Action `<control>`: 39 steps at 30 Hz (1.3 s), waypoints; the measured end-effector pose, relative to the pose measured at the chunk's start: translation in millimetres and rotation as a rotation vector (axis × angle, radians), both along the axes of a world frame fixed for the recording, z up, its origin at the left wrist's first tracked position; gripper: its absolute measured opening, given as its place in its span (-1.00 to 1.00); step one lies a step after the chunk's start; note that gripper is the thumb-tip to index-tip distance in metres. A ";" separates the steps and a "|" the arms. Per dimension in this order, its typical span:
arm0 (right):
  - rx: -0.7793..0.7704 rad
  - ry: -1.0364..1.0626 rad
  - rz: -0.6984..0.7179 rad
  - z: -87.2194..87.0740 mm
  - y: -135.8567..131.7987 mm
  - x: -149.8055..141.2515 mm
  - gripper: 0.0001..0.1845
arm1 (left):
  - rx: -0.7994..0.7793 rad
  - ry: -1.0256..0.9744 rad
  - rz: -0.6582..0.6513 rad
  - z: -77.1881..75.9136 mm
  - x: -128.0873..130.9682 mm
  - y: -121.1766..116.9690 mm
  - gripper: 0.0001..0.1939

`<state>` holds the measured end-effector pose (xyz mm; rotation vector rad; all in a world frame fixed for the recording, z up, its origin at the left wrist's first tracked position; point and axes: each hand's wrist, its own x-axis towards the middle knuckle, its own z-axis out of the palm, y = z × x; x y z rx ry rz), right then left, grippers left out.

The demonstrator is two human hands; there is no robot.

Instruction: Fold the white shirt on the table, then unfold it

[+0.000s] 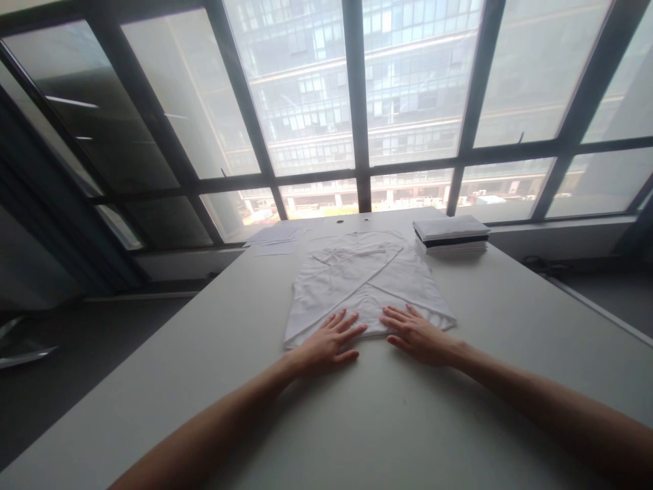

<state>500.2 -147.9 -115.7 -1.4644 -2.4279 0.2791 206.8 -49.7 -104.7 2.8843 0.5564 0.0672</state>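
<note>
A white garment (364, 279) lies spread flat on the white table (408, 422), its two sides folded inward so they cross in the middle. My left hand (329, 340) rests flat on the garment's near edge, fingers stretched out. My right hand (415, 333) lies flat beside it on the same edge, fingers spread. Neither hand holds anything.
A stack of folded garments (451, 235), white with a dark layer, sits at the table's far right. Loose paper sheets (278, 238) lie at the far left corner. Large windows (357, 102) stand behind the table; dark floor (76, 361) lies to the left.
</note>
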 end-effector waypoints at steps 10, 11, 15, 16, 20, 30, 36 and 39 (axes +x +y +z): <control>0.034 0.056 0.145 4.3 -3.4 0.9 -0.39 | 0.001 0.002 -0.005 0.0 0.1 0.4 -0.33; 0.016 0.054 0.147 4.3 -3.1 1.0 -0.39 | 0.002 0.005 -0.003 0.2 0.1 0.4 -0.33; -0.014 0.054 0.142 4.0 -1.6 0.8 -0.40 | 0.000 0.009 -0.001 1.0 0.3 -0.1 -0.33; -0.013 0.053 0.140 3.9 -1.3 0.6 -0.41 | -0.001 0.008 -0.003 1.1 0.3 -0.1 -0.33; -0.009 0.041 0.136 3.8 -0.9 -0.1 -0.42 | 0.006 0.007 -0.002 -0.1 0.1 0.2 -0.34; -0.005 0.006 0.098 3.2 -2.0 -0.5 -0.36 | -0.012 0.037 0.001 2.2 0.3 -0.6 -0.33; 0.008 -0.041 -0.030 -2.9 -1.3 -1.9 -0.28 | -0.018 -0.001 -0.006 1.2 0.5 0.2 -0.34; 0.049 -0.045 -0.057 -3.8 -1.3 -1.9 -0.29 | -0.015 0.014 0.004 1.9 0.9 -0.5 -0.35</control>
